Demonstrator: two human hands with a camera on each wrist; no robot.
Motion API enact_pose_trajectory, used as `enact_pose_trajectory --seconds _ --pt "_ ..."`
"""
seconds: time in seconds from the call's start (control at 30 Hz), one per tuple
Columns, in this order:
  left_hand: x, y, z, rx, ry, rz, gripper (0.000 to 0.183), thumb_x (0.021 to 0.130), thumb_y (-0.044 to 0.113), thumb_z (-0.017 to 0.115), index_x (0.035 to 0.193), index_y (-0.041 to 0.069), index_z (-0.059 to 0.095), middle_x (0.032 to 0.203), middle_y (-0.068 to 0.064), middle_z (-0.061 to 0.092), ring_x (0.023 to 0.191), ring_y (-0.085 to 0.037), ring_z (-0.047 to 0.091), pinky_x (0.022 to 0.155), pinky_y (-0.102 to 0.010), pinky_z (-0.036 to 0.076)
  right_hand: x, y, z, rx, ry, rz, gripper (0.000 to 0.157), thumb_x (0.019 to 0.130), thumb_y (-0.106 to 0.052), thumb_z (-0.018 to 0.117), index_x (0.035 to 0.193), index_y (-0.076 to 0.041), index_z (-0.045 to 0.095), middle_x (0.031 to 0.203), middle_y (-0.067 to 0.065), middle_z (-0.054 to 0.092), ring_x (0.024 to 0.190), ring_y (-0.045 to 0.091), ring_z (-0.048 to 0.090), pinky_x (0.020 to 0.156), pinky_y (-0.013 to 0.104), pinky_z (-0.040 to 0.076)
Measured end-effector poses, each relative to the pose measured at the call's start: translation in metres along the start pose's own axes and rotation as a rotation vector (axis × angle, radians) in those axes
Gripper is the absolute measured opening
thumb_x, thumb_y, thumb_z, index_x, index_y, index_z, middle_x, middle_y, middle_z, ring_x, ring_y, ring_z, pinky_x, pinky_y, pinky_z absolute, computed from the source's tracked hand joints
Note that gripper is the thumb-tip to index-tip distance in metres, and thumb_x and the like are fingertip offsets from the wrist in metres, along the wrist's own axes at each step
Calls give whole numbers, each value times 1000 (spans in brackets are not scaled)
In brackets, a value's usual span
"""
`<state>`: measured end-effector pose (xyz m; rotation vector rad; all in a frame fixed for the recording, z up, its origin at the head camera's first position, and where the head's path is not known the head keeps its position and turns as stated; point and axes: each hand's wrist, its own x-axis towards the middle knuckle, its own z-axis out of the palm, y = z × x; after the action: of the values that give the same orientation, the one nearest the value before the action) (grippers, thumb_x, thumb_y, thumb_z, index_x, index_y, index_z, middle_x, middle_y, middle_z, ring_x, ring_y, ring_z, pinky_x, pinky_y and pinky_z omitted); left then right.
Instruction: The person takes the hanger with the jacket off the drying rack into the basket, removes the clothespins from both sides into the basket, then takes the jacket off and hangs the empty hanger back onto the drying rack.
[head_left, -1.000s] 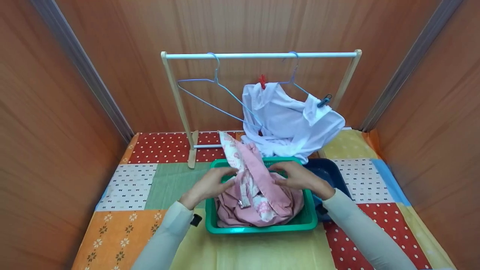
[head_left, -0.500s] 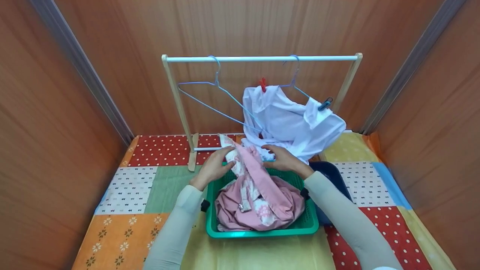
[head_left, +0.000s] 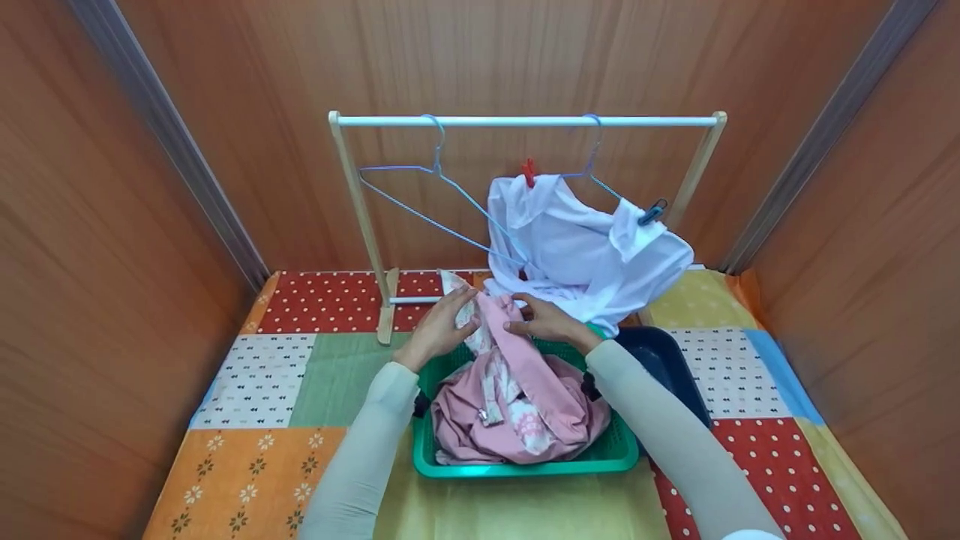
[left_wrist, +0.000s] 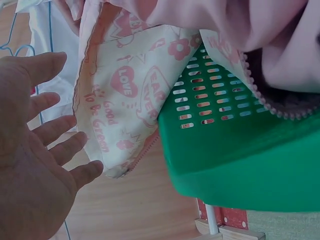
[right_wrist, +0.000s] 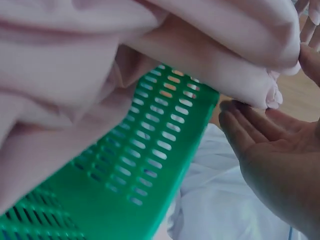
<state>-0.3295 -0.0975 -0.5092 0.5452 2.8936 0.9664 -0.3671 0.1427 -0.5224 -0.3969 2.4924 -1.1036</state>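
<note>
A pink cloth item (head_left: 525, 375) with a white lining printed in pink lies bunched in a green basket (head_left: 525, 471). Zip teeth run along its edges; its narrow end stretches over the basket's far rim. Beside that end is my left hand (head_left: 442, 324), fingers extended; the left wrist view shows its palm facing the printed lining (left_wrist: 125, 95). On the other side, my right hand (head_left: 551, 321) has its thumb against the pink cloth. In the right wrist view, this hand's fingers (right_wrist: 245, 122) reach loosely beneath the cloth end.
Behind the basket stands a rack with a pale rail (head_left: 525, 121). A bare blue hanger (head_left: 401, 166) hangs left; a white garment (head_left: 577, 240) hangs right, with a red clip (head_left: 529, 172) and a dark clip (head_left: 652, 212). A navy tray (head_left: 664, 360) sits beside the basket.
Both hands have moved forward from over the middle of the basket to the far end of the pink cloth and have come closer together. The cloth stays in the basket.
</note>
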Motion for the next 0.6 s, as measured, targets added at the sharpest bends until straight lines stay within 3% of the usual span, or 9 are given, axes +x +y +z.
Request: enact_pose_trajectory --seconds 0.2,0.4,0.5,0.6 --pt "2 -1 3 67 25 21 66 89 39 60 146 26 30 157 0 22 146 -21 15 118 -47 16 0 2 3 103 15 23 74 82 -31 70 144 -17 32 127 8 57 111 21 58 88 35 51" --pt "2 3 1 102 57 44 67 87 45 59 146 29 31 158 5 15 147 -22 8 119 -48 5 -5 -1 2 73 31 -73 55 82 -13 69 133 -14 49 111 9 58 93 19 57 75 31 51" --pt "1 4 2 144 80 74 61 87 45 59 142 26 39 154 0 28 146 -26 11 117 -54 1 -9 -3 2 34 37 -159 48 83 -6 64 128 -15 53 100 8 60 83 17 56 69 28 49" --pt "-2 6 1 203 108 89 54 85 45 59 135 27 49 145 -2 44 143 -26 21 116 -58 0 -16 -5 1 -18 57 -244 44 83 -2 61 125 -16 56 96 7 63 83 16 58 73 30 48"
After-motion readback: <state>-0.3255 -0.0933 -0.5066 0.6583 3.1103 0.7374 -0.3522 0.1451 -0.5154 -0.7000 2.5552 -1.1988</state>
